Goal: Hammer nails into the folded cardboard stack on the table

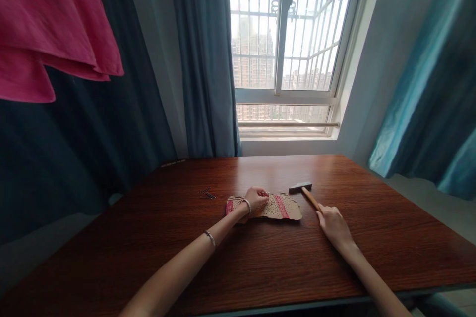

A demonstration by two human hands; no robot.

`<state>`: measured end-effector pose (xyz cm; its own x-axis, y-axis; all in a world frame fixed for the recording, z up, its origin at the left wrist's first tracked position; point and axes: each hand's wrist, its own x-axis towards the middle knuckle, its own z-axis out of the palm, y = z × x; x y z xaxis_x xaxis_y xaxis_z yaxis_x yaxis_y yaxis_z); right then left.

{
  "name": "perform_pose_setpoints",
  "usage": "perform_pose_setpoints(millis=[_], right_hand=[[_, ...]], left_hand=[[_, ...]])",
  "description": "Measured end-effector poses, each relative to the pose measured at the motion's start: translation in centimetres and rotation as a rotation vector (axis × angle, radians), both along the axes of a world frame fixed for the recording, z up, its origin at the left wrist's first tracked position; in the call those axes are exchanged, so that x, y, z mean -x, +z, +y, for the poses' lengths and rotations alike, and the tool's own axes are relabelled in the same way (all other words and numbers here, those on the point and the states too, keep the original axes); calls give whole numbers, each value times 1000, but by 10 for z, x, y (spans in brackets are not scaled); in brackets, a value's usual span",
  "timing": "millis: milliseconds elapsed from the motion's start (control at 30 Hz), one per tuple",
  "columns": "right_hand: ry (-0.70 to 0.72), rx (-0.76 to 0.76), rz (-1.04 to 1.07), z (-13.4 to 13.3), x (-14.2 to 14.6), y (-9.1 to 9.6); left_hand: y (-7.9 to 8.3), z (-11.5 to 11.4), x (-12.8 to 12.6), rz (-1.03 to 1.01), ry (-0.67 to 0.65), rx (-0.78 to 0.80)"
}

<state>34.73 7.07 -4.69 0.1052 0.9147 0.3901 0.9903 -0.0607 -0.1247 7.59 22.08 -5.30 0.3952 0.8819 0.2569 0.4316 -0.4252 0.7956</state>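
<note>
A piece of brown cardboard (273, 208) lies flat on the table, covered in small dark dots or holes and crossed by pink bands. My left hand (256, 198) rests over its middle, thumb and fingers pinched together on what looks like a thin nail (268, 194), mostly hidden by the fingertips. To the right of the cardboard, my right hand (332, 223) is closed around the wooden handle of a hammer (310, 198). The hammer's dark head is close to the tabletop, just beyond the cardboard's far right corner. Several loose nails (210, 195) lie left of the cardboard.
The brown wooden table (186, 252) reaches to the wall below a barred window (277, 44). Blue curtains (206, 59) hang on both sides. A pink cloth (55, 20) hangs at the upper left, above the table.
</note>
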Motion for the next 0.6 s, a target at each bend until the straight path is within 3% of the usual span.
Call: perform_pose_setpoints(millis=[600], right_hand=[[-33,24,46,-1,3,7]], left_hand=[[4,-6,2,9,7,24]])
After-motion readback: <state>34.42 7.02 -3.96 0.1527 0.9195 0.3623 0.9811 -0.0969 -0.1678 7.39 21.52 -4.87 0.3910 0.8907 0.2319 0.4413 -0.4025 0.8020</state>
